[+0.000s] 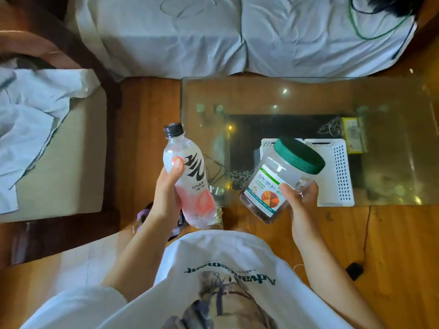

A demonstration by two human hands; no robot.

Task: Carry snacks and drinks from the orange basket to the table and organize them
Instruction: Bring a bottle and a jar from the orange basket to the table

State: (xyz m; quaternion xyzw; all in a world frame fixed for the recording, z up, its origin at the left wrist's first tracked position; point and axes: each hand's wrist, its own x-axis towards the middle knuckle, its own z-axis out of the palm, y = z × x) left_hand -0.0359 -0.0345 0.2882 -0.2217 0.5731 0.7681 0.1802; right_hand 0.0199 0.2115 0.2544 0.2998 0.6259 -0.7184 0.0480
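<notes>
My left hand [167, 195] grips a clear drink bottle [190, 176] with a black cap and a pink peach label, held tilted above the wooden floor just left of the glass table [297, 96]. My right hand [301, 198] holds a clear plastic snack jar [278, 186] with a dark green lid, tilted over the table's near edge. The jar has a small amount of brown snack at its bottom. The orange basket is not in view.
Two white perforated trays [337, 172] lie under the glass top, beside a yellow box [354, 136]. A white-covered sofa [237, 36] runs behind the table. An armchair with white cloth [47, 138] stands at left. A black cable and plug [355, 270] lie on the floor at right.
</notes>
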